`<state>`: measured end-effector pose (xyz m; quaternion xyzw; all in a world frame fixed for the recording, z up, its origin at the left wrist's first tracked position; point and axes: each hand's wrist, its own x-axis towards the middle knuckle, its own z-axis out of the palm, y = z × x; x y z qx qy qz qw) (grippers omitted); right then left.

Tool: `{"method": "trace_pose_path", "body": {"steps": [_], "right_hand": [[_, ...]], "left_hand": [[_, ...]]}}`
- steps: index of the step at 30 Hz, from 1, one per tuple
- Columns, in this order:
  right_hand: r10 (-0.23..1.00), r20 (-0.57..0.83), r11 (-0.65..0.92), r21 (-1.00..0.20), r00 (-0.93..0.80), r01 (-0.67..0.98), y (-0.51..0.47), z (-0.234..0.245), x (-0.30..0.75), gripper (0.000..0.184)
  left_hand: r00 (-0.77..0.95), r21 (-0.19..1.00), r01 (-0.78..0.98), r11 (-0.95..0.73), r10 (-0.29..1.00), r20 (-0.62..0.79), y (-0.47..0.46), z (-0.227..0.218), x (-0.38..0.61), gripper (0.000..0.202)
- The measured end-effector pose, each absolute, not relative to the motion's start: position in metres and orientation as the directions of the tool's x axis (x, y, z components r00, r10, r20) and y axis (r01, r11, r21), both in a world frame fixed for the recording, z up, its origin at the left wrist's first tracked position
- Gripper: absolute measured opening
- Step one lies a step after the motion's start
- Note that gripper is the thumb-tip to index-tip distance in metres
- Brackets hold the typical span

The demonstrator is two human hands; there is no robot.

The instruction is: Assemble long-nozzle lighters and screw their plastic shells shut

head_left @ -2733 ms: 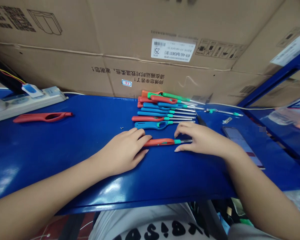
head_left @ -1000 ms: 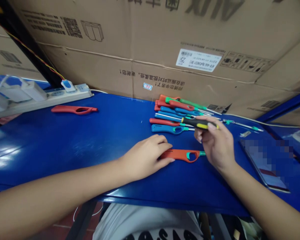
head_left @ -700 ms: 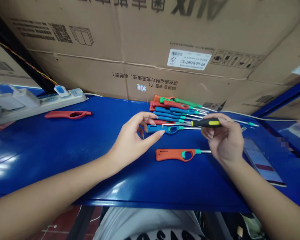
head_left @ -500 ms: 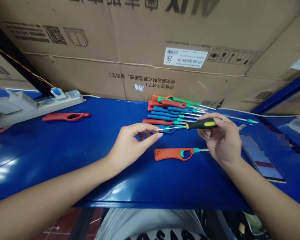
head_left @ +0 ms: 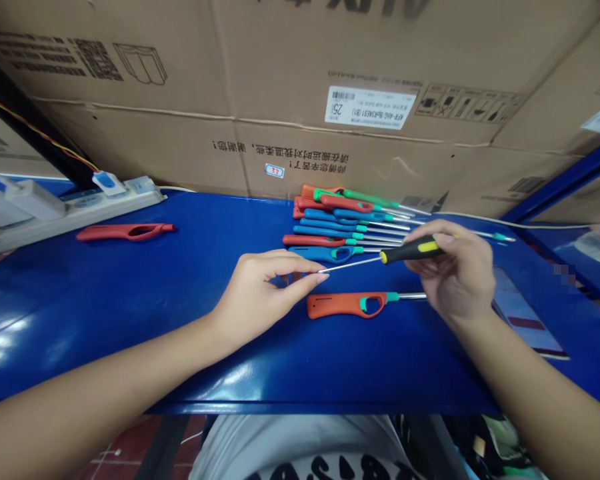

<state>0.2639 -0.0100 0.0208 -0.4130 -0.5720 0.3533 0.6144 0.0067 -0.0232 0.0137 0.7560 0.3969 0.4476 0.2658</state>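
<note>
A screwdriver point(head_left: 413, 249) with a black and yellow handle is held by my right hand point(head_left: 453, 273), its fingers wrapped round the handle. The thin metal shaft points left and slightly down. At its tip, the thumb and forefinger of my left hand point(head_left: 265, 293) are pinched together; whatever tiny piece is between them is too small to make out. Below the shaft lies an orange gas lighter point(head_left: 337, 305) with a teal trigger, its metal tube running right, partly behind my right hand. Just behind my fingers lies a blue lighter point(head_left: 315, 253).
Several red, blue and green lighters point(head_left: 325, 228) are heaped against the cardboard box point(head_left: 280, 113). A red lighter casing point(head_left: 130, 232) lies left, near a white power strip point(head_left: 90, 207). A phone point(head_left: 527, 317) lies right on the blue table point(head_left: 220, 393).
My right hand has moved slightly right with the screwdriver. The shaft now slants more, and its tip sits a little lower at my left fingertips. The view has shifted slightly.
</note>
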Motion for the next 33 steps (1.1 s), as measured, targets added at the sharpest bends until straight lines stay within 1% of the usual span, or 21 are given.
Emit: {"method": "trace_pose_path", "body": {"steps": [4,6,7,9,11,14,17,18,20,23,24,26,28,30,31,33], "right_hand": [[0.894,0.429,0.408,-0.899,0.133,0.158,-0.013,0.022,0.268,0.018],[0.872,0.478,0.439,-0.859,0.107,0.262,-0.015,0.026,0.273,0.019],[0.854,0.516,0.469,-0.819,0.066,0.330,-0.017,0.028,0.276,0.019],[0.809,0.585,0.543,-0.698,-0.067,0.467,-0.022,0.036,0.279,0.020],[0.764,0.612,0.606,-0.572,-0.204,0.553,-0.027,0.047,0.280,0.020],[0.711,0.626,0.667,-0.459,-0.319,0.587,-0.033,0.062,0.272,0.015],[0.677,0.612,0.712,-0.405,-0.409,0.574,-0.037,0.071,0.256,0.014],[0.668,0.608,0.727,-0.407,-0.430,0.554,-0.038,0.072,0.249,0.017],[0.667,0.611,0.737,-0.457,-0.427,0.498,-0.038,0.071,0.234,0.022],[0.734,0.588,0.679,-0.607,-0.341,0.414,-0.037,0.068,0.214,0.024],[0.751,0.574,0.661,-0.653,-0.327,0.371,-0.037,0.066,0.211,0.028],[0.764,0.531,0.634,-0.724,-0.368,0.271,-0.036,0.064,0.209,0.041],[0.765,0.459,0.589,-0.782,-0.451,0.203,-0.034,0.062,0.213,0.052],[0.774,0.400,0.537,-0.825,-0.491,0.176,-0.032,0.060,0.219,0.055],[0.786,0.394,0.523,-0.835,-0.476,0.172,-0.030,0.058,0.221,0.056],[0.807,0.435,0.532,-0.829,-0.399,0.172,-0.028,0.055,0.222,0.055]], "left_hand": [[0.317,0.728,0.378,-0.573,0.818,0.479,-0.023,0.013,0.006,0.006],[0.363,0.706,0.385,-0.595,0.801,0.477,-0.022,0.013,0.006,0.006],[0.401,0.697,0.393,-0.600,0.794,0.457,-0.022,0.013,0.006,0.007],[0.495,0.689,0.408,-0.598,0.780,0.383,-0.022,0.012,0.006,0.010],[0.570,0.695,0.427,-0.579,0.769,0.290,-0.024,0.012,0.006,0.012],[0.597,0.714,0.446,-0.540,0.773,0.211,-0.028,0.011,0.007,0.010],[0.607,0.773,0.418,-0.478,0.780,0.154,-0.031,0.010,0.009,0.008],[0.614,0.796,0.403,-0.452,0.779,0.131,-0.032,0.009,0.010,0.007],[0.624,0.834,0.372,-0.407,0.775,0.100,-0.032,0.009,0.012,0.007],[0.634,0.862,0.322,-0.391,0.765,0.110,-0.032,0.009,0.012,0.006],[0.636,0.864,0.313,-0.394,0.763,0.117,-0.033,0.010,0.012,0.006],[0.641,0.860,0.312,-0.405,0.758,0.124,-0.033,0.010,0.012,0.006],[0.652,0.850,0.321,-0.417,0.748,0.121,-0.034,0.011,0.011,0.006],[0.664,0.839,0.331,-0.432,0.738,0.117,-0.035,0.011,0.011,0.006],[0.667,0.834,0.338,-0.437,0.736,0.115,-0.036,0.011,0.011,0.008],[0.660,0.822,0.351,-0.449,0.741,0.124,-0.036,0.010,0.011,0.003]]}}
